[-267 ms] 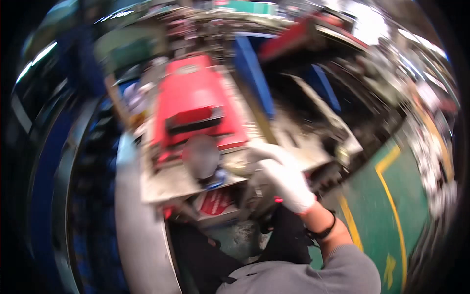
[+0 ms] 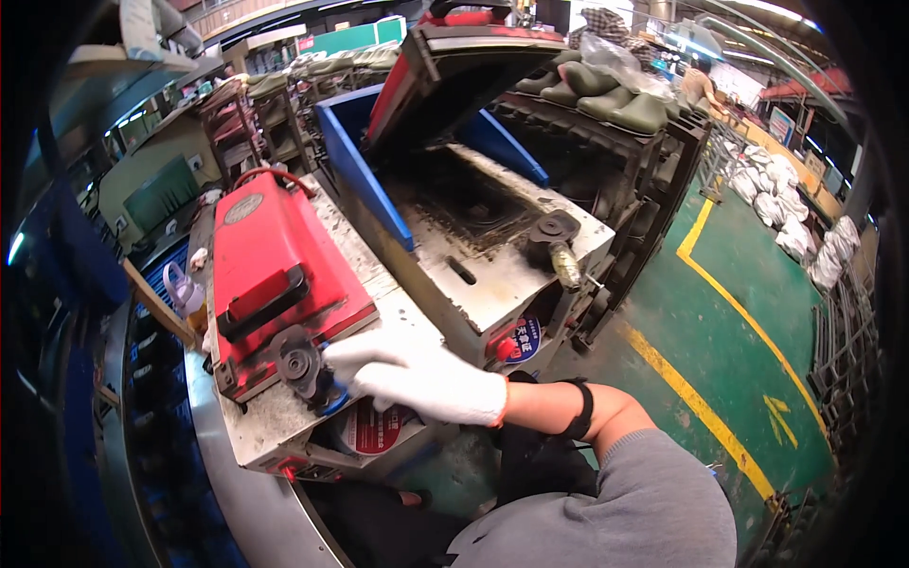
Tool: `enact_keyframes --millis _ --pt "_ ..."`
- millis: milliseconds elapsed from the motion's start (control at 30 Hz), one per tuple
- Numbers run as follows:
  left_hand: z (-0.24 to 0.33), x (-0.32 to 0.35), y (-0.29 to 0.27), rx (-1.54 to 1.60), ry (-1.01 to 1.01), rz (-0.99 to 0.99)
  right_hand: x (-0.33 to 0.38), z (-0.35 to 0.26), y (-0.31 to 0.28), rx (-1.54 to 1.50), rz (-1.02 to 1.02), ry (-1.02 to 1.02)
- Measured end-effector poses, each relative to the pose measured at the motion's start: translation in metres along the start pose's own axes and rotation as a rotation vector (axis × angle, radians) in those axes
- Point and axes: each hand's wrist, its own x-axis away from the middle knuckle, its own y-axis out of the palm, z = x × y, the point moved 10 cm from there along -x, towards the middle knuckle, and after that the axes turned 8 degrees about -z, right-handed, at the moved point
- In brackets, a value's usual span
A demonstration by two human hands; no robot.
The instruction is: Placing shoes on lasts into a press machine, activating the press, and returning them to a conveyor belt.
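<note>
The red lid (image 2: 251, 251), taken as the landmark, is found lowered over its pale, stained machine top (image 2: 260, 421). At the near end of the red lid, a round black knob (image 2: 299, 360) is mounted, with a blue part (image 2: 336, 405) partly seen below it. The white-gloved right hand (image 2: 417, 379) is held just beside the knob, off the near right corner of the red lid; its fingers are loosely bent and parted, nothing is seen to be gripped, and contact with the knob cannot be confirmed. The left hand is not shown. The step in hand is judged to be a reach to the knob at the red lid. For a secure hold, the fingers would need to be brought around the knob and closed evenly. To the right of the red lid and beyond it, a second lid (image 2: 454, 85) is found raised
</note>
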Motion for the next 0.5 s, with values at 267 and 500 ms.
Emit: enact_keyframes --millis 267,500 --pt "0.384 0.106 0.122 1.430 0.070 -1.247 0.020 -0.055 0.080 0.187 -0.389 -0.230" --pt "0.624 0.232 0.156 1.102 0.604 -1.513 0.047 -0.078 -0.038 0.079 0.016 -0.181"
